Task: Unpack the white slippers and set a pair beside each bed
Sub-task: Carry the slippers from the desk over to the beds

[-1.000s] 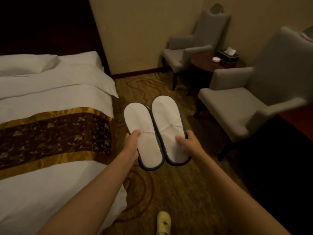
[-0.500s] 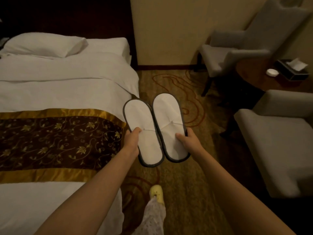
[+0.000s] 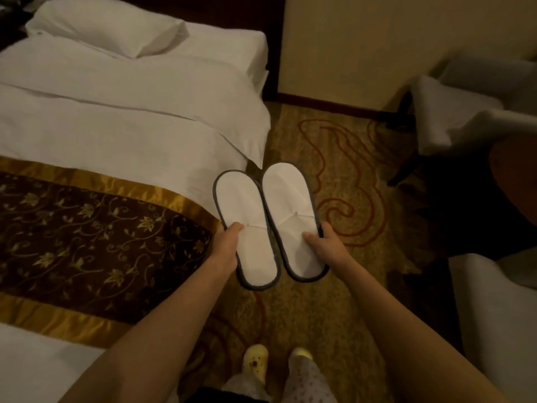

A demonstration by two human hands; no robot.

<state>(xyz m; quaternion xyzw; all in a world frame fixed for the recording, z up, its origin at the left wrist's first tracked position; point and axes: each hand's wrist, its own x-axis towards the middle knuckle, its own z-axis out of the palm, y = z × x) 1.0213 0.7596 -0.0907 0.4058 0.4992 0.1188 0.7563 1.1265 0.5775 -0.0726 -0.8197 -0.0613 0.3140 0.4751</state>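
I hold two flat white slippers with dark grey edging side by side in the air, toes pointing away from me. My left hand (image 3: 228,248) grips the left slipper (image 3: 247,210) near its heel half. My right hand (image 3: 327,245) grips the right slipper (image 3: 286,199) the same way. They hang over the patterned carpet (image 3: 343,175), just off the right side of the bed (image 3: 130,112), which has white linen, a pillow and a brown and gold runner.
Two grey armchairs stand on the right, one at the back (image 3: 470,112) and one close by (image 3: 499,315), with a dark round table (image 3: 514,170) between them. A cream wall (image 3: 377,39) closes the far end. My feet in yellow clogs (image 3: 255,362) stand on the carpet below.
The view has swung left and down along the bed, and I have stepped forward. The slippers stay held side by side in both hands, now nearer the bed's edge.
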